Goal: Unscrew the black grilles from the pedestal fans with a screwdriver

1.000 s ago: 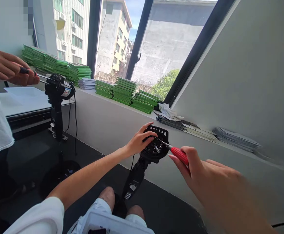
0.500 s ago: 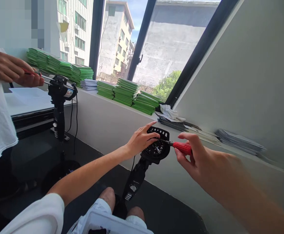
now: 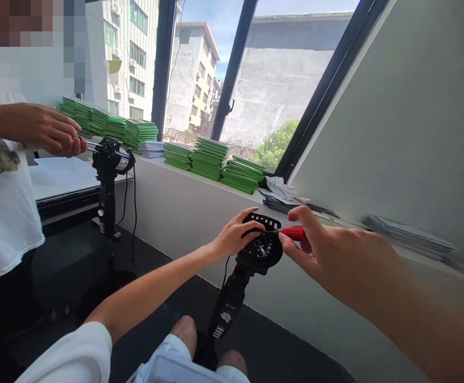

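A black fan motor head (image 3: pixel 260 250) with a slotted upper rim stands on a black neck (image 3: pixel 232 303) with a silver knob. My left hand (image 3: pixel 237 232) grips its upper left side, fingertips over the rim and near the screwdriver's tip. What may lie under those fingertips is hidden. From the right, my right hand (image 3: pixel 315 242) holds a red-handled screwdriver (image 3: pixel 294 233) between thumb and fingers. Its short visible shaft points left, into the upper part of the head.
On the left a co-worker's hands (image 3: pixel 52 130) hold a screwdriver against a second black fan motor head (image 3: pixel 110 154). Stacks of green panels (image 3: pixel 211 159) line the window sill, with a white cloth (image 3: pixel 281 187) and grey sheets (image 3: pixel 411 236) farther right. A pale plastic tray (image 3: pixel 184 369) rests on my lap.
The view has shifted slightly, so the scene sits lower and farther right. My right hand and screwdriver are nearer the fan motor head, with less handle showing. My left hand keeps its place.
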Motion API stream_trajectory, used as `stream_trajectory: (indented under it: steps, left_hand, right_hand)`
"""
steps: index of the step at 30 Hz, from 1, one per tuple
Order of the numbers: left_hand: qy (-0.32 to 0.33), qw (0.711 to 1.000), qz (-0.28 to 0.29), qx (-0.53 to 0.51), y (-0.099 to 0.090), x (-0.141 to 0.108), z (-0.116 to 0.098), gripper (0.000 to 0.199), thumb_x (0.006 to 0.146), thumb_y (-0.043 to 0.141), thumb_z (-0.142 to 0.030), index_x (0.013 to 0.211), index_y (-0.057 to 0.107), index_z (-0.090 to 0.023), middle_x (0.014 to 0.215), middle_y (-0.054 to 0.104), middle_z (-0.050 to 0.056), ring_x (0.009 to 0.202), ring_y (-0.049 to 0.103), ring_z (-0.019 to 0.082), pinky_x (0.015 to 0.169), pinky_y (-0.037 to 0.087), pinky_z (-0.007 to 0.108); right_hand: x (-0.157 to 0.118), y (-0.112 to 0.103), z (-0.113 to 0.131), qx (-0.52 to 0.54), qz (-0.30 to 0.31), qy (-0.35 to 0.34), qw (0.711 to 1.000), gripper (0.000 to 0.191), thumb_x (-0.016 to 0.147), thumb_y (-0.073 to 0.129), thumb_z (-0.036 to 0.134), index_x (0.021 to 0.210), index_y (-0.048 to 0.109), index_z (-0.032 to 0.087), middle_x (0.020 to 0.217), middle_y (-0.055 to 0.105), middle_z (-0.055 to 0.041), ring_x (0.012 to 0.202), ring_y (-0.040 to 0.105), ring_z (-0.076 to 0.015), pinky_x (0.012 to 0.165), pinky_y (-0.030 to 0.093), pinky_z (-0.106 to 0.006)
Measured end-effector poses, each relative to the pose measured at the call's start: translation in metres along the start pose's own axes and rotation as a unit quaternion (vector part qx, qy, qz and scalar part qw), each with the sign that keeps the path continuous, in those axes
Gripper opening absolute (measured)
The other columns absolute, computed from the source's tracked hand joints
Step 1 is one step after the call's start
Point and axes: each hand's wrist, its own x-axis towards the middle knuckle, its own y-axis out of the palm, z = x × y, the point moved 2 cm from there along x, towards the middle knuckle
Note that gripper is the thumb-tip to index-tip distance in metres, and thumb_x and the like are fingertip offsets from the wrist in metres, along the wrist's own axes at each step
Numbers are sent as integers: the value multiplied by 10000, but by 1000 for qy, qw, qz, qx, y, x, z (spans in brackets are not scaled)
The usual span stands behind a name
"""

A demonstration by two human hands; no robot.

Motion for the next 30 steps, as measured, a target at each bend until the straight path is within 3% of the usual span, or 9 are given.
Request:
stream_trajectory:
  steps: [2, 6, 10, 14, 19, 22, 27, 30]
  left_hand:
    - [-11, 999, -34, -9, 6, -5, 1, 201, 1022, 541, -238, 1154, 693, -252, 1598, 441, 86, 1445, 496, 257, 1217, 422, 433]
    - [-19, 997, -75, -27, 16, -11, 3, 199, 1030, 521, -254, 1128, 694, -254, 1582, 459, 85, 1406, 531, 258, 1199, 437, 461]
    - [-14, 997, -69, -25, 14, -10, 6, 228, 1019, 516, -244, 1129, 715, -261, 1576, 463, 79, 1406, 527, 261, 1189, 449, 464]
    - [-5, 999, -44, -19, 11, -11, 5, 342, 1009, 429, -165, 1176, 709, -268, 1602, 427, 60, 1434, 495, 244, 1201, 434, 445]
    - [-9, 998, -56, -2, 12, -17, 5, 313, 1029, 417, -202, 1223, 658, -247, 1629, 393, 83, 1454, 471, 252, 1207, 416, 446]
    - [-9, 999, -54, 1, 14, -18, 7, 313, 1028, 415, -194, 1210, 665, -241, 1632, 392, 83, 1451, 475, 249, 1208, 413, 441]
    - [-10, 999, -46, -1, 16, -18, 9, 349, 1038, 404, -208, 1239, 682, -271, 1656, 359, 59, 1476, 448, 276, 1218, 402, 477]
    - [-14, 999, -50, 7, 18, -20, 8, 360, 1051, 385, -236, 1276, 660, -289, 1668, 343, 43, 1472, 452, 281, 1207, 417, 499]
  right_hand:
    - [3, -3, 1, 1, 36, 4, 999, 308, 1009, 406, 407, 1072, 612, 187, 549, 633, -17, 441, 583, -205, 458, 196, -253]
    - [6, -10, 2, -54, 53, 25, 997, 449, 1044, 326, 494, 915, 626, 187, 501, 588, -51, 498, 619, -234, 482, 190, -269]
    - [4, -10, 4, -2, 72, -29, 997, 318, 1012, 434, 405, 1143, 612, 177, 557, 633, -20, 496, 619, -204, 483, 183, -250]
    - [1, -12, 3, -62, 58, 34, 996, 484, 1060, 329, 485, 867, 634, 163, 526, 599, -80, 535, 650, -246, 496, 173, -273]
    - [1, -16, 9, -4, 84, -10, 996, 348, 1032, 435, 426, 1157, 620, 160, 588, 648, -36, 538, 653, -214, 491, 188, -248]
    - [1, -17, 6, -51, 76, 31, 995, 476, 1058, 319, 482, 948, 646, 154, 549, 608, -74, 548, 654, -235, 496, 175, -271]
    - [1, -15, 4, 13, 104, 0, 995, 320, 1002, 443, 402, 1150, 602, 167, 619, 659, -35, 563, 655, -215, 504, 201, -261]
    - [-2, -14, 3, -41, 79, 37, 995, 449, 1060, 316, 457, 962, 629, 150, 556, 617, -82, 551, 660, -246, 496, 176, -278]
